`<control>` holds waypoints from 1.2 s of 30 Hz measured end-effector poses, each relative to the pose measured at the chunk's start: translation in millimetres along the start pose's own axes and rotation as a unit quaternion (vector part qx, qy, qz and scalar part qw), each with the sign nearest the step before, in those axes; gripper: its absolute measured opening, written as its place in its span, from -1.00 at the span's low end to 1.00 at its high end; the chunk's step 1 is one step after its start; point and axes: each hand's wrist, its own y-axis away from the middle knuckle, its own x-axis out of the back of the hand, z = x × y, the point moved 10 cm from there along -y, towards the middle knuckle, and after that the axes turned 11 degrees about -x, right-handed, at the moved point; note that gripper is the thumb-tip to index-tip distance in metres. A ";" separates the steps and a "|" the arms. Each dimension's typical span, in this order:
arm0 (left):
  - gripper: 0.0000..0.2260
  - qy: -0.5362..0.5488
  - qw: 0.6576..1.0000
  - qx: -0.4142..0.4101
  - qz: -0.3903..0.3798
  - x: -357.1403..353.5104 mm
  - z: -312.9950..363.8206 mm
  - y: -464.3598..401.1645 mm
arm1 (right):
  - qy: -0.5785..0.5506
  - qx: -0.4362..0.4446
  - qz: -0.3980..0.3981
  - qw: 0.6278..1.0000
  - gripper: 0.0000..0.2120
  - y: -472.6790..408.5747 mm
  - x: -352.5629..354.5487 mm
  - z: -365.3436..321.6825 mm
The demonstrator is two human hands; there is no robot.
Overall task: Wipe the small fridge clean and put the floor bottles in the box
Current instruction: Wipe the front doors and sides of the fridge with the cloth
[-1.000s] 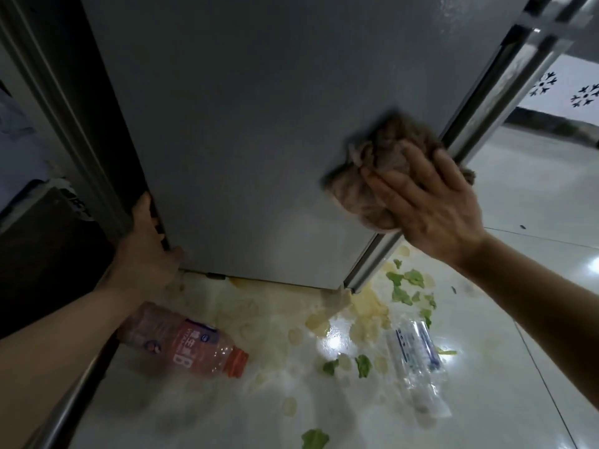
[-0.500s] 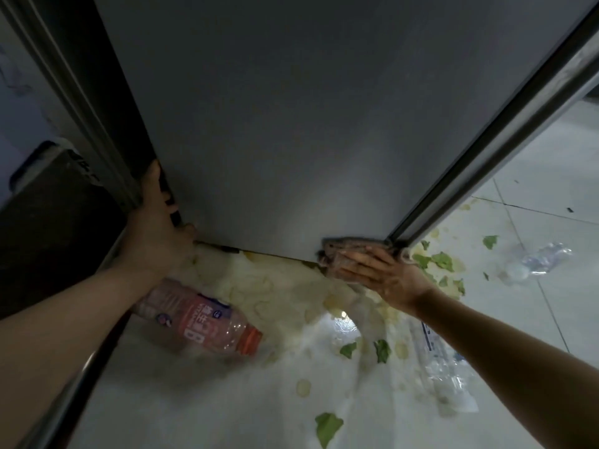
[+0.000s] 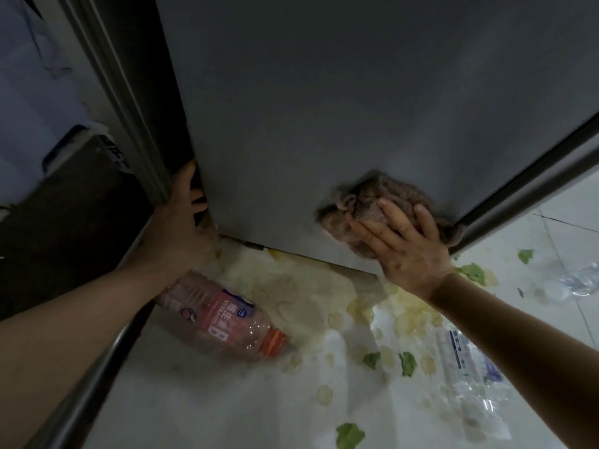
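Observation:
The grey fridge door (image 3: 340, 108) fills the upper view. My right hand (image 3: 405, 244) presses a brown cloth (image 3: 366, 202) flat against the door's lower right part, fingers spread. My left hand (image 3: 181, 222) grips the door's lower left edge, fingers curled round it. On the floor under the door lies a pink bottle with an orange cap (image 3: 223, 322). A crushed clear bottle with a blue label (image 3: 470, 371) lies to its right, partly hidden by my right forearm. Another clear bottle (image 3: 577, 281) lies at the far right.
The white tiled floor (image 3: 201, 400) carries a yellowish spill (image 3: 291, 286) and green leaf scraps (image 3: 406, 362). A metal rail (image 3: 81, 393) runs along the lower left. A dark box-like object (image 3: 64, 202) stands at the left.
My right hand moved the cloth from the door's bottom edge back up onto its face. Before that it had wiped downward. My left hand kept its grip on the door edge.

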 end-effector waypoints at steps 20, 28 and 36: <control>-0.25 -0.005 0.994 0.038 -0.105 3.0 -9.0 5.6 | -0.048 0.159 -0.268 0.949 -0.21 -47.0 -43.5 -110.5; -0.18 -0.011 0.987 0.042 -0.153 6.5 -17.3 7.4 | 0.068 0.276 -0.317 0.905 -0.25 -10.0 -66.1 -135.7; -0.20 -0.029 0.983 0.056 -0.175 15.0 -30.2 9.8 | 0.049 0.258 -0.236 0.936 -0.31 -47.5 -37.9 -140.4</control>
